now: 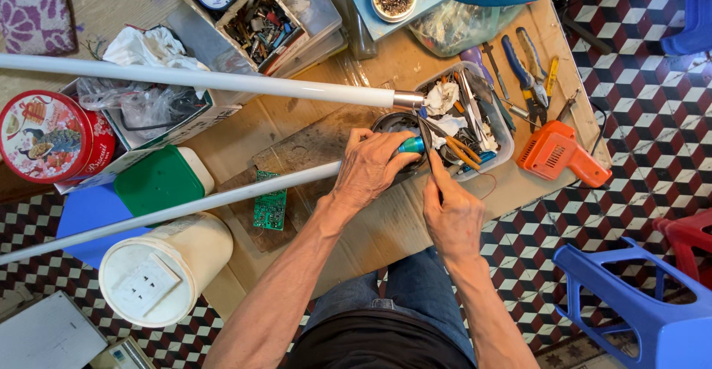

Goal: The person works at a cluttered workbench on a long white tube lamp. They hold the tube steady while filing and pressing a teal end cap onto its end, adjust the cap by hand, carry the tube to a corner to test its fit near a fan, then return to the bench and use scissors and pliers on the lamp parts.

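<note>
My left hand (371, 167) closes round a teal-handled tool (411, 145), likely a screwdriver, at the end of a long white tube (170, 209) lying across the low wooden table (386, 228). Its fingers rest against a dark round part (393, 123) at the tube's end. My right hand (452, 217) sits just right of it, index finger stretched up toward the tool's tip; I cannot tell whether it pinches anything. A second white tube (200, 80) with a metal end cap (408, 100) lies above, parallel.
A clear tray of tools and rags (475, 117) stands right of my hands, with pliers (526, 72) and an orange soldering gun (560, 154) beyond. A green circuit board (270, 206), green-lidded box (159, 180), white tub (159, 269) and red tin (48, 135) sit left. Blue stool (638, 302) at right.
</note>
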Demonstrator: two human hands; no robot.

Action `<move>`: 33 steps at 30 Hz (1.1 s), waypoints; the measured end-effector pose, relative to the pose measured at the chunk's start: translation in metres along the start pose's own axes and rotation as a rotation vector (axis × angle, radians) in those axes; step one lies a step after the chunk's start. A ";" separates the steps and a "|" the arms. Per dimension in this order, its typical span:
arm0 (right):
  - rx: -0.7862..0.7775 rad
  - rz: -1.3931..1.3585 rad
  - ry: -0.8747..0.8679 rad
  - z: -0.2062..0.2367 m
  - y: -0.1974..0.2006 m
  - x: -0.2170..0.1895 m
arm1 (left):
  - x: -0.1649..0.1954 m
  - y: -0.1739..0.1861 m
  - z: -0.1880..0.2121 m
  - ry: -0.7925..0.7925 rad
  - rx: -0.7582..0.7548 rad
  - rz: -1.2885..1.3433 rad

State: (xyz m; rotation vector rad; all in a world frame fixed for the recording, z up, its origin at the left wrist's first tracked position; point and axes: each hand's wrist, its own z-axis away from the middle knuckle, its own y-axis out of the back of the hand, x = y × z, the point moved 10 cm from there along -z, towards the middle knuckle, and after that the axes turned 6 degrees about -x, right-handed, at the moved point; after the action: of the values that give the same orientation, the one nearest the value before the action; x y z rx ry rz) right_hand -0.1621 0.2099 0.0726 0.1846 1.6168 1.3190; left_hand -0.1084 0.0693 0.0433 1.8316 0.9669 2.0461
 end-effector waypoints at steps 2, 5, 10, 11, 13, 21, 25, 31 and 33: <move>0.000 -0.002 -0.019 0.000 -0.001 0.003 | 0.002 0.000 0.000 -0.023 0.001 0.013; 0.020 -0.059 0.020 0.002 0.000 0.001 | 0.004 0.002 -0.001 -0.058 0.009 0.039; 0.006 -0.053 -0.010 0.004 -0.004 0.006 | -0.001 -0.005 -0.001 -0.014 -0.076 0.010; 0.011 -0.065 -0.017 0.005 -0.004 0.007 | -0.001 -0.004 -0.002 -0.024 -0.073 -0.002; 0.001 -0.035 -0.032 0.008 -0.005 0.010 | 0.003 0.001 0.000 -0.070 -0.019 0.012; 0.029 -0.046 0.032 -0.004 -0.012 0.010 | 0.007 0.001 0.000 -0.098 -0.053 -0.015; 0.033 -0.061 0.016 0.001 -0.012 0.007 | 0.002 -0.002 -0.001 -0.002 -0.084 0.003; 0.014 -0.046 -0.001 0.010 -0.010 0.007 | 0.002 0.003 -0.001 -0.008 -0.050 -0.007; 0.013 -0.032 -0.003 0.009 -0.010 0.008 | 0.002 0.004 -0.001 -0.018 -0.043 0.004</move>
State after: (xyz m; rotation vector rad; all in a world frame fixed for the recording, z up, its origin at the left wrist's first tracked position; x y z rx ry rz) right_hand -0.1547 0.2176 0.0610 0.1680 1.6198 1.2837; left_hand -0.1084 0.0678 0.0473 1.8279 0.9088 2.0333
